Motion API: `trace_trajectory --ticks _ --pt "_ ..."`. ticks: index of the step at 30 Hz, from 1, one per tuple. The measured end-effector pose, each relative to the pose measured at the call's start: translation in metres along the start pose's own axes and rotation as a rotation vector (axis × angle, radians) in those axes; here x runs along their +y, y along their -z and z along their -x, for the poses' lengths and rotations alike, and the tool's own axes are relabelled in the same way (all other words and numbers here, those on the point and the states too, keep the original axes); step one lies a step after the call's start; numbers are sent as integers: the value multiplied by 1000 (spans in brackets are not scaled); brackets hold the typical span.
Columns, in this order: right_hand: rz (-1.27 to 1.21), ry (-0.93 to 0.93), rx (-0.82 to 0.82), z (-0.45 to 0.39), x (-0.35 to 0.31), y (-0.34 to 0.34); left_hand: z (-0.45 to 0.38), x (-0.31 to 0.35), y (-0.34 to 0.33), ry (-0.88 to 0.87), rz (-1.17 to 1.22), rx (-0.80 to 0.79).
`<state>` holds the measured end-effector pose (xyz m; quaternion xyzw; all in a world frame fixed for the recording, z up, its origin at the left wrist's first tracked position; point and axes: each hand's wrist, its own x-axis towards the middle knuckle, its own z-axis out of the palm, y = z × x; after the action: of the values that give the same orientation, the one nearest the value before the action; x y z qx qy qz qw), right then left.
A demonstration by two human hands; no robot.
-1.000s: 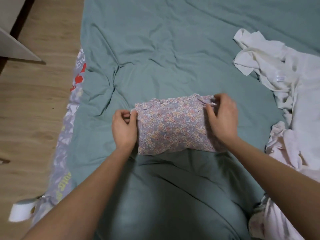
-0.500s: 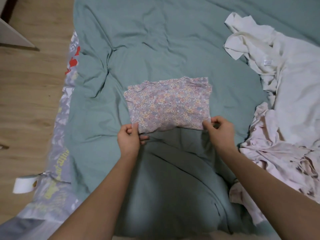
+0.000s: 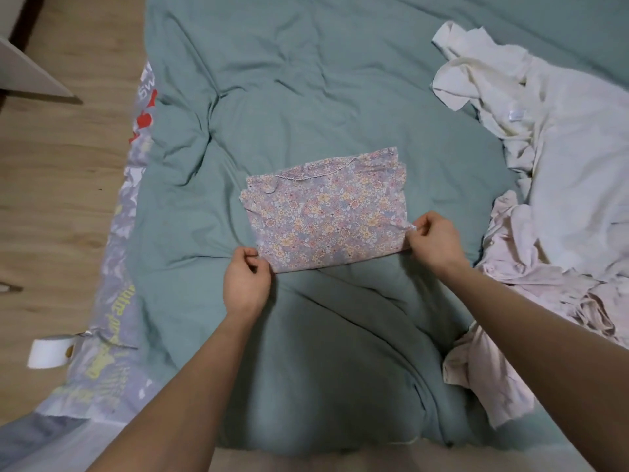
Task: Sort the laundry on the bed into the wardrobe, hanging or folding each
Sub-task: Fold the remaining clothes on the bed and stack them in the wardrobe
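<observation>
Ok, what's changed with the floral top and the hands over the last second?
Both hands moved from the far corners of the folded floral top to its near corners: the left hand now pinches the near left corner, the right hand the near right. The top stays folded flat on the green bedspread, and the pale laundry pile beside it lies untouched.

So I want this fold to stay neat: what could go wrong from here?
Both the left hand and the right hand pinch only the near corners of the folded floral garment, so lifting it may let the layers sag open. The teal duvet beneath is rumpled, which could skew the next fold. The unsorted pale laundry lies close by and might snag.
</observation>
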<state>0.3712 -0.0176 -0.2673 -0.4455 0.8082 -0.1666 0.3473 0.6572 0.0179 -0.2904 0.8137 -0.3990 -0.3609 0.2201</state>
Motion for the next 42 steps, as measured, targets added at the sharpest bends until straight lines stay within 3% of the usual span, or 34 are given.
trace_trajectory --ticks 3,6,11,15,20,22,25,28,33,37,42 --pt "33 53 183 -8 -22 -3 -10 24 3 -137 -119 226" --pt "86 211 275 -31 -44 -12 -43 46 -3 -225 -116 255" --pt "206 170 290 -71 -59 -19 -84 62 -9 -69 -37 300" --pt "117 356 380 -76 -59 -15 -88 61 -10 -302 166 340" --pt "23 280 332 -78 -46 -18 -96 49 -11 -80 191 397" --pt "-33 175 303 -67 -40 -20 -87 47 -14 63 151 322" --pt "8 57 207 -52 -40 -25 -73 47 -17 188 41 81" --pt "-10 2 170 -51 -53 -32 -74 50 -18 169 65 -14" --pt "-130 -80 68 -52 -71 -37 -66 56 -4 53 230 70" --pt "-434 38 53 -23 -95 -10 -38 67 35 -1 369 161" --pt "-189 230 -54 32 -132 15 13 66 96 51 267 211"
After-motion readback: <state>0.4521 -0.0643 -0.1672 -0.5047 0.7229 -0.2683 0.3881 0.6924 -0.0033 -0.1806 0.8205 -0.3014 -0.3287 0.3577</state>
